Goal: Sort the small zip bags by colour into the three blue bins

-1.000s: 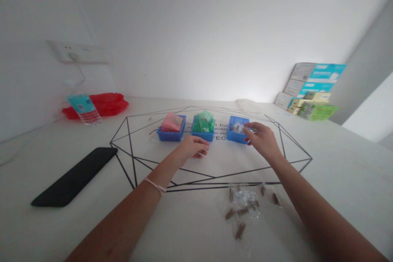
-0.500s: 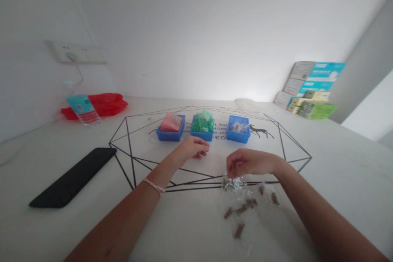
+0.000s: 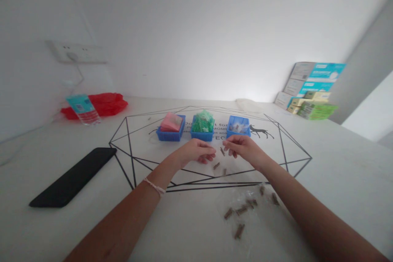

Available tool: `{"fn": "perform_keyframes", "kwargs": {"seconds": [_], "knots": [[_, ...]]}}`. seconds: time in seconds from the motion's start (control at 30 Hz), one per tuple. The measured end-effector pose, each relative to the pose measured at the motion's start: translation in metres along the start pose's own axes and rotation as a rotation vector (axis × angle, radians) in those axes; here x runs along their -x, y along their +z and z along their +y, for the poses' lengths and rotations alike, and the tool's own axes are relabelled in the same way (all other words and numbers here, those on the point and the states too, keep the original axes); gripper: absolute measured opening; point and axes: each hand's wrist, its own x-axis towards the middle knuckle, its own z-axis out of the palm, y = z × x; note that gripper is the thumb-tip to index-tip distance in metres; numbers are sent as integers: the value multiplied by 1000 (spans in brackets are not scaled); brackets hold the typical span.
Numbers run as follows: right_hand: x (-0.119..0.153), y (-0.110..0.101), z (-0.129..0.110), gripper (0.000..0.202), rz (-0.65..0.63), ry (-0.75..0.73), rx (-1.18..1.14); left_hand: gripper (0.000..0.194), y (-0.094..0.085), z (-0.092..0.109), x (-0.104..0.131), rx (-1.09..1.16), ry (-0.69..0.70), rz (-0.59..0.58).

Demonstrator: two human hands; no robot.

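A clear plastic bag (image 3: 216, 166) with small brown pieces in it hangs between my two hands, in front of the blue trays. My right hand (image 3: 242, 149) pinches its upper right side between thumb and fingers. On the other side, the curled fingers of my left hand (image 3: 200, 151) close at the bag's left edge; the exact contact is hard to see. Nearer to me on the table lie more clear bags (image 3: 242, 209) with several brown pieces, partly beside my right forearm.
Three blue trays stand in a row: one with pink packets (image 3: 170, 123), one with green packets (image 3: 204, 122), one with clear bags (image 3: 238, 126). A black flat pad (image 3: 75, 178), bottle (image 3: 83, 109) and red plastic bag (image 3: 107, 105) lie left. Boxes (image 3: 316, 86) stack at back right.
My right hand has lifted a shiny clear bag off the table and brought it up and left, toward my left hand. My left hand has shifted slightly right.
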Motion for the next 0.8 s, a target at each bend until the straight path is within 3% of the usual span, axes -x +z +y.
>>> {"fn": "perform_keyframes", "kwargs": {"seconds": [0.23, 0.5, 0.6, 0.8], "knots": [[2, 15, 5, 31, -72, 87, -317, 39, -1, 0, 0, 63, -57, -23], [2, 16, 3, 22, -55, 86, -408, 36, -3, 3, 0, 188, -107, 28], [2, 13, 2, 18, -37, 113, -376, 35, -3, 3, 1, 210, -122, 49], [1, 5, 2, 12, -7, 161, -59, 38, -5, 2, 1, 192, -138, 78]]}}
